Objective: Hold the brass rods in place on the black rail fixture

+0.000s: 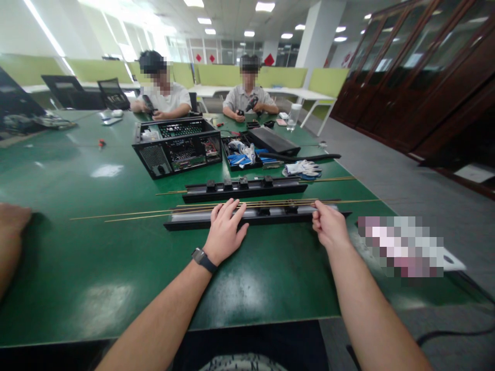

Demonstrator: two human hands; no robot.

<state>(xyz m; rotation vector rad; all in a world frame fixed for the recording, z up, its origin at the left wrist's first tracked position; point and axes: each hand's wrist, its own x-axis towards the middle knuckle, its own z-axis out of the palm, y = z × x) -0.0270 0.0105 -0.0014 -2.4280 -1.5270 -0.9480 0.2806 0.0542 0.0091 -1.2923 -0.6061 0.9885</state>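
Observation:
In front of me lies a long black rail (185, 225) with a pale inner channel and dark blocks in it. Several thin brass-coloured rods (124, 215) run lengthwise over it, jutting out past both ends. My left hand (226, 234), with a watch on the wrist, rests on the rail and rods, its fingers spread. Toward the rail's right end, my right hand (330, 224) pinches a rod between thumb and curled fingers. Just beyond is a second black rail (247, 192) carrying several dark blocks, with thin rods at both its ends.
An open black computer case (154, 159), a tray of blue-white gloves (245, 154), a flat black box (273, 140) and a loose glove pair (303, 169) stand farther back. Two people (168, 100) sit opposite holding dark tools. Another person's hand (13, 221) is at left.

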